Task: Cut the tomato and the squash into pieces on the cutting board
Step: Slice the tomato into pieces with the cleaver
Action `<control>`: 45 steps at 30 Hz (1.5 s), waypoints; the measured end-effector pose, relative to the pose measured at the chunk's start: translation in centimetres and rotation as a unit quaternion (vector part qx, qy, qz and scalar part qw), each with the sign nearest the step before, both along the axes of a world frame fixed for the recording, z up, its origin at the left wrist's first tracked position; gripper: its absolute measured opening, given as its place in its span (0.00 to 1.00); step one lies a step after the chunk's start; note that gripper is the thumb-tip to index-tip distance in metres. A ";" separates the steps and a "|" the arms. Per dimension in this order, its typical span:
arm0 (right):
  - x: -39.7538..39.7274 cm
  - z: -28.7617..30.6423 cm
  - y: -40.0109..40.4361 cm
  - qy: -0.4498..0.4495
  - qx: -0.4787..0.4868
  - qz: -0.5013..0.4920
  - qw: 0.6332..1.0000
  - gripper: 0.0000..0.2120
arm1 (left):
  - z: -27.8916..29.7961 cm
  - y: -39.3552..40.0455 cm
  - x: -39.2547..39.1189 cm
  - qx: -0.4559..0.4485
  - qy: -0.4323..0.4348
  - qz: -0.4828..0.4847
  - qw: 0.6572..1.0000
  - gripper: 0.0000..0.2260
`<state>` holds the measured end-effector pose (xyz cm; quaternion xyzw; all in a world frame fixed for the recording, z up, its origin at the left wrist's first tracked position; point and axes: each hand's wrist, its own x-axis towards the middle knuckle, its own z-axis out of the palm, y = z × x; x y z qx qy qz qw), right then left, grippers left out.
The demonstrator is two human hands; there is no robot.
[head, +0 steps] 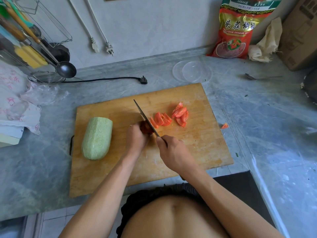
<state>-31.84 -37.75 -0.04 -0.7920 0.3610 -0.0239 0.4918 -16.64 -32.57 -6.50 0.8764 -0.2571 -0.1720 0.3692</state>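
A wooden cutting board (197,148) lies on the grey counter. On its left side rests a peeled pale green squash (97,138), whole. My left hand (137,139) pins down the uncut tomato piece (145,127) at the board's middle. My right hand (173,152) grips the handle of a cleaver (143,115), whose blade stands edge-down against that tomato piece. Several cut tomato wedges (162,119) lie just right of the blade, and a second heap of wedges (181,115) sits further right.
One stray tomato bit (224,125) lies on the counter right of the board. Behind the board are a clear plastic lid (192,71), a spoon (257,77), a black plug and cord (143,80), a red food bag (237,30) and a cardboard box (301,33). Utensils hang at left.
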 end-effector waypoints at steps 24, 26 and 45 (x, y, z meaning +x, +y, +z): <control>0.2 -0.6 0.0 0.003 0.022 -0.056 0.998 0.19 | -0.5 0.6 0.4 0.001 0.033 -0.011 0.999 0.05; -0.4 -0.5 -0.3 0.005 0.057 -0.081 0.995 0.21 | -0.7 0.8 0.4 0.008 0.052 -0.014 0.999 0.09; -3.4 0.8 0.4 -0.048 -0.025 0.010 0.999 0.20 | -0.3 1.5 -0.6 0.033 -0.007 -0.014 0.999 0.11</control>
